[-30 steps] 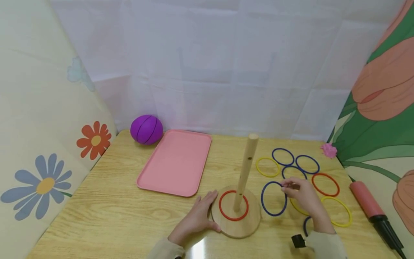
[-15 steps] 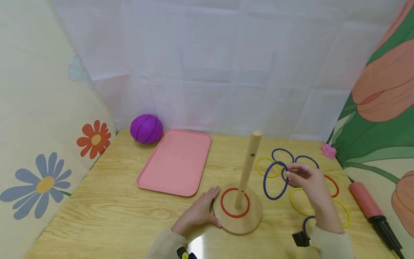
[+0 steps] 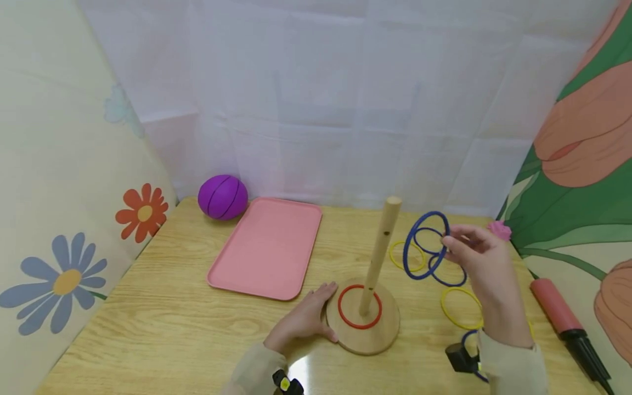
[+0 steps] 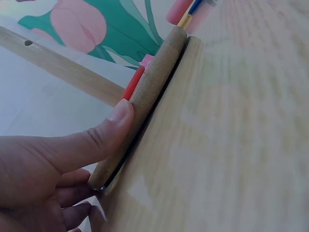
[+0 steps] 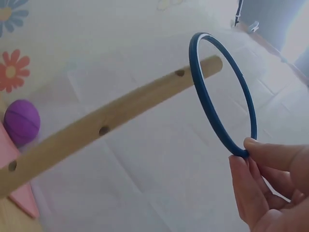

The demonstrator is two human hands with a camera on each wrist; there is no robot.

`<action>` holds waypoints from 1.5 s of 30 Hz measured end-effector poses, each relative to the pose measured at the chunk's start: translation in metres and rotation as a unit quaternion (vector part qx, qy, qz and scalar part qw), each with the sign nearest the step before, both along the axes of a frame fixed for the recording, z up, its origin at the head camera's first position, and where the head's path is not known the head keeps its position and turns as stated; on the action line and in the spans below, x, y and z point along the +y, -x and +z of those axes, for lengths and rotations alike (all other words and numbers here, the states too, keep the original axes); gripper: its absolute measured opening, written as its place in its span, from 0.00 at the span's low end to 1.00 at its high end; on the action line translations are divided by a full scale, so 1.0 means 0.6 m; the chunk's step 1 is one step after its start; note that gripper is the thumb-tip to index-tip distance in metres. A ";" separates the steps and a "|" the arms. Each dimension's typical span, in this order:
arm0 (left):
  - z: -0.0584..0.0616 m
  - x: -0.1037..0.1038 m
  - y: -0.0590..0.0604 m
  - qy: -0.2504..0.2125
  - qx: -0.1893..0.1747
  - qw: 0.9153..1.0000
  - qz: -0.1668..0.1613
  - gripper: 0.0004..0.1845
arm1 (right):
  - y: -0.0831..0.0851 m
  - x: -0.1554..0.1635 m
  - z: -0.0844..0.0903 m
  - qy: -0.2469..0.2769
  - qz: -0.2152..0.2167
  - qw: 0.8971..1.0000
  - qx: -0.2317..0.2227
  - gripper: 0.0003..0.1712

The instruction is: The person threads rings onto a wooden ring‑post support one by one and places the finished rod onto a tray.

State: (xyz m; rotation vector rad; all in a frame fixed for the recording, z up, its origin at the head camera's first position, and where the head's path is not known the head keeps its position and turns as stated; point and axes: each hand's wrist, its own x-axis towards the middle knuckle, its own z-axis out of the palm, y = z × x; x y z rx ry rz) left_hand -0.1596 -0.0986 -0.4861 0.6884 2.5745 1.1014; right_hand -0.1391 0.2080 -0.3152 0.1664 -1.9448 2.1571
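While pressing against the edge of the base [image 3: 366, 339] with left hand [image 3: 301, 323], fingers straight and together and thumb [image 4: 104, 128] laid along the rim, probably meant to stop it sliding or tipping on the table [image 3: 173, 318]. Pinching ring [image 3: 424, 245] by its near rim with right hand [image 3: 481, 263], thumb and fingertips [image 5: 248, 188] clamped on the blue band. Holding it upright in the air, just right of the top of the peg [image 3: 380, 252] and about level with it, not touching. Gripped at one edge only, likely so as to leave the opening free.

Around the foot of the peg, flat on the base: red ring [image 3: 359, 307].

Counted:
- One peg, one base, one ring in hand, one red ring on the base.
- Loose on the table right of the base: two yellow rings [image 3: 461, 307] in full sight, plus a sliver of a possible third behind the right wrist.
- Two blue rings [image 3: 446, 272] behind the held one, and part of a third by the sleeve — any others hidden by the hand.
- One pink tray [image 3: 266, 247], one purple ball [image 3: 223, 197] beyond it.
- One pump [image 3: 563, 310] at the right edge, one small pink flower [image 3: 500, 229]
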 end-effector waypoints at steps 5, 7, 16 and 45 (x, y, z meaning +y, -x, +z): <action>-0.001 -0.004 0.003 -0.004 0.000 1.000 -0.004 0.60 | 0.003 -0.023 0.026 0.065 0.029 0.997 0.029 0.12; -0.002 -0.005 0.004 -0.001 0.003 1.000 -0.006 0.60 | 0.005 -0.035 0.034 0.084 0.029 0.995 0.037 0.12; -0.006 -0.011 0.009 0.004 0.016 1.000 -0.022 0.60 | 0.022 -0.079 0.038 0.139 0.033 0.990 0.015 0.14; -0.006 -0.013 0.002 0.003 0.025 0.999 -0.031 0.59 | 0.024 -0.091 -0.061 -0.002 0.003 0.994 -0.114 0.19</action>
